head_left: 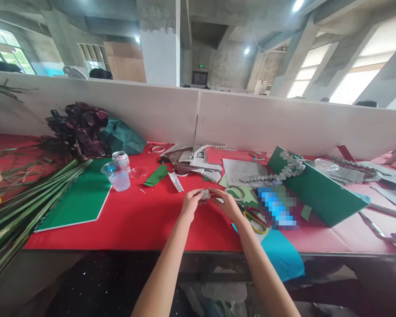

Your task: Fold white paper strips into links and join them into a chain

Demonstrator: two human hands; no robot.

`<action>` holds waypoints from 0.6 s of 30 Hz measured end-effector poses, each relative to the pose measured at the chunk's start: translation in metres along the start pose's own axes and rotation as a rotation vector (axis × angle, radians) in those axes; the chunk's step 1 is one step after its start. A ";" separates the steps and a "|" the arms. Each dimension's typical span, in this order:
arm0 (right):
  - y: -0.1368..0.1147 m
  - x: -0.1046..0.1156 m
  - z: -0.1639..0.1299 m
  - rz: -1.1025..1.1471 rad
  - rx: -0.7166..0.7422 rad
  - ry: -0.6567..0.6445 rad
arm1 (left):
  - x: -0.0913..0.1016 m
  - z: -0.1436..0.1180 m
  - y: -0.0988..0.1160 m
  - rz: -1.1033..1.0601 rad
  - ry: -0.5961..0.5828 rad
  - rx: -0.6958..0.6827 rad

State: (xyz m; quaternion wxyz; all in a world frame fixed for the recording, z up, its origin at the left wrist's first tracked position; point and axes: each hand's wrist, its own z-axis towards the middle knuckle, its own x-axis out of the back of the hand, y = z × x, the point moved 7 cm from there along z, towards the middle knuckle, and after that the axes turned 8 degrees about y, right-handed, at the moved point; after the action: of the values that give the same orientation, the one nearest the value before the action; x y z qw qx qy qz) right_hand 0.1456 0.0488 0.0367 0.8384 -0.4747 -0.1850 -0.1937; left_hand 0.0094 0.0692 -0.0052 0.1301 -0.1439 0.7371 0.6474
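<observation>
Because the small folded grey paper piece [205, 195] pinched between the left hand [190, 201] and right hand [227, 203] above the red tabletop [145, 220] appears light, thin and easily creased, a fingertip grip at its edges suits it.

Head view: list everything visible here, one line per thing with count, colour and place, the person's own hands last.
table: one, red cover, across the view
folded paper piece: one, grey, pinched between both hands
green board: one, lying flat, left of the hands
long leaves: a bundle, green, far left
plastic cup: one, clear, beside the board
can: one, silver, behind the cup
folded paper chain: one, grey, on a tilted green sheet at right
printed papers: a pile, grey, behind the hands
scissors: colour and count unclear, right of the hands
partition: white, behind the table
left hand: one, on the paper piece
right hand: one, on the paper piece
</observation>
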 end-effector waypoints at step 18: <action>0.003 -0.013 -0.005 -0.077 0.112 0.000 | 0.001 0.004 0.000 0.409 0.021 -0.138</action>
State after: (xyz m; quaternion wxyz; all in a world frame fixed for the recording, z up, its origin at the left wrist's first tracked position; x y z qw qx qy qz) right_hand 0.1364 0.0476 0.0255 0.8557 -0.4195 -0.2135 -0.2151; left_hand 0.0083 0.0736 -0.0061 -0.0216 -0.0065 0.7063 0.7076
